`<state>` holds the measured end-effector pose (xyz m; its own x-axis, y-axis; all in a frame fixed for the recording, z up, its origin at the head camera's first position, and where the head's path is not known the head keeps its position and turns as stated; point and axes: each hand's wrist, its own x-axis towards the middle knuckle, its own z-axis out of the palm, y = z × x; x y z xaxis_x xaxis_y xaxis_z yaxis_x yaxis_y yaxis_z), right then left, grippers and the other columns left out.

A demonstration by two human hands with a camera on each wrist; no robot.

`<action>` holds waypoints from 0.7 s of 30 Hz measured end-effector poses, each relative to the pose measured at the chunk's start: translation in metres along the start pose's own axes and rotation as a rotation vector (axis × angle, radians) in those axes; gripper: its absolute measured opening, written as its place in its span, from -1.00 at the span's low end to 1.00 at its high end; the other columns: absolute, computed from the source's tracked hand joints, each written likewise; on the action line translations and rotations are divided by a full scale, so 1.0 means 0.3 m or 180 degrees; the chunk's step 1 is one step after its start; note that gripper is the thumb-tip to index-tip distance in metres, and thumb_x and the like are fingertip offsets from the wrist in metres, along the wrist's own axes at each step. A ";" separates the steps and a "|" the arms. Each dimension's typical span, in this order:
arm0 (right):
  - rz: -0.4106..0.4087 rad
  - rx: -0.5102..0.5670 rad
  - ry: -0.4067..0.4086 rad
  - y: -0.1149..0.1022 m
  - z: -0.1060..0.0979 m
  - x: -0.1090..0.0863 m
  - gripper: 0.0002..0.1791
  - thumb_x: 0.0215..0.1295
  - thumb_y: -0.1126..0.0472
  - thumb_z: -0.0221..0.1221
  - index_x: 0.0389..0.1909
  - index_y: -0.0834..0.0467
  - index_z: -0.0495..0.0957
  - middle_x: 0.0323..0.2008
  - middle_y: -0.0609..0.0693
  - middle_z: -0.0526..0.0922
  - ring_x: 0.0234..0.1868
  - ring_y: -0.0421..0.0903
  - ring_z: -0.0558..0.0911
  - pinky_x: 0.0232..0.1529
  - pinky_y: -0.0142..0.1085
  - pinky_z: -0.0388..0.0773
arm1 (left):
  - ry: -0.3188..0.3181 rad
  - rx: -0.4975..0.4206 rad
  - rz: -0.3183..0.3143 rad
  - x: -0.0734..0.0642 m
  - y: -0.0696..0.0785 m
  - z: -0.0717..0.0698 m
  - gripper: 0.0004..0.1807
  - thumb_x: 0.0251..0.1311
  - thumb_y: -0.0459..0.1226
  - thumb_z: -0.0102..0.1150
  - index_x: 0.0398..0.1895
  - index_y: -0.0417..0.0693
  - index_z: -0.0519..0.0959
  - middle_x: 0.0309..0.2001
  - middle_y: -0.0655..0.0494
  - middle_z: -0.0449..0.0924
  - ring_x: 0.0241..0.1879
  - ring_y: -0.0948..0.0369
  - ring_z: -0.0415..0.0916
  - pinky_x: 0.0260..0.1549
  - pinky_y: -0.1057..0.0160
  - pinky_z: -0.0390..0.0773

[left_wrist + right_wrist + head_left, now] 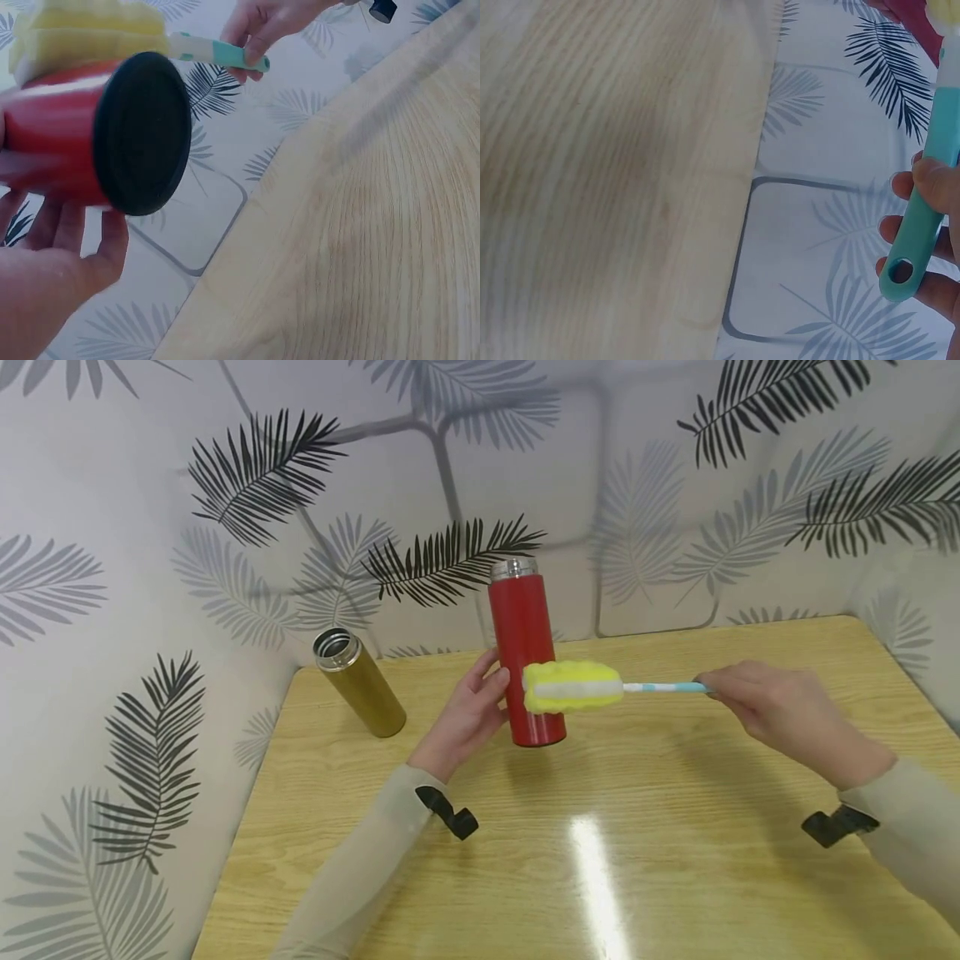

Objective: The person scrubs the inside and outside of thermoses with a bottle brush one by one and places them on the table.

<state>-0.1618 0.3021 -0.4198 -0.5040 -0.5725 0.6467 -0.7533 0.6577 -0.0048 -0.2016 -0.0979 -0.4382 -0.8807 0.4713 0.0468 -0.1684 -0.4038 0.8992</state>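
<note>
My left hand grips a red thermos bottle around its side, holding it nearly upright above the table. A bare steel rim tops the bottle, and its black base faces the left wrist view. Between thumb and fingers, my right hand holds the teal end of a bottle brush handle. The brush lies level, its yellow sponge head overlapping the lower part of the red bottle in the head view. Some of the right fingers are hidden behind the handle in the right wrist view.
A gold thermos bottle without a lid stands at the back left of the wooden table. Behind the table rises a wall with a leaf pattern. Black straps sit on both sleeves.
</note>
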 end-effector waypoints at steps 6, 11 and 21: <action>-0.0179 0.0067 -0.0075 0.000 0.017 -0.024 -0.42 0.72 -0.10 -0.23 -0.06 0.12 0.72 -0.28 -0.02 0.77 -0.39 -0.03 0.73 -0.64 -0.16 0.57 | 0.0182 -0.0334 0.0023 0.004 0.007 -0.004 -0.24 0.24 0.01 0.37 0.47 0.20 0.28 0.22 0.11 0.56 0.19 0.14 0.50 0.14 0.06 0.53; -0.0154 -0.0010 0.0061 0.002 0.016 -0.013 -0.43 0.72 -0.11 -0.22 -0.07 0.14 0.70 -0.34 -0.01 0.73 -0.43 -0.03 0.70 -0.68 -0.15 0.53 | 0.0136 -0.0428 -0.0009 -0.002 0.000 -0.005 -0.67 0.63 -0.22 -0.09 0.34 0.25 0.38 0.12 0.16 0.61 0.05 0.19 0.53 0.02 0.16 0.55; -0.0015 -0.0133 0.0364 0.024 -0.007 0.041 -0.45 0.70 -0.11 -0.13 -0.12 0.19 0.71 -0.40 0.09 0.73 -0.47 0.08 0.70 -0.63 0.04 0.56 | -0.0303 -0.0106 -0.0150 -0.017 -0.020 0.013 -0.04 -0.04 0.13 0.59 0.42 0.27 0.26 0.15 0.13 0.53 0.15 0.17 0.52 0.10 0.14 0.59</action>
<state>-0.1724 0.3008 -0.4103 -0.4471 -0.5178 0.7294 -0.7361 0.6763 0.0289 -0.1945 -0.0949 -0.4420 -0.8257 0.5621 0.0472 -0.2247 -0.4045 0.8865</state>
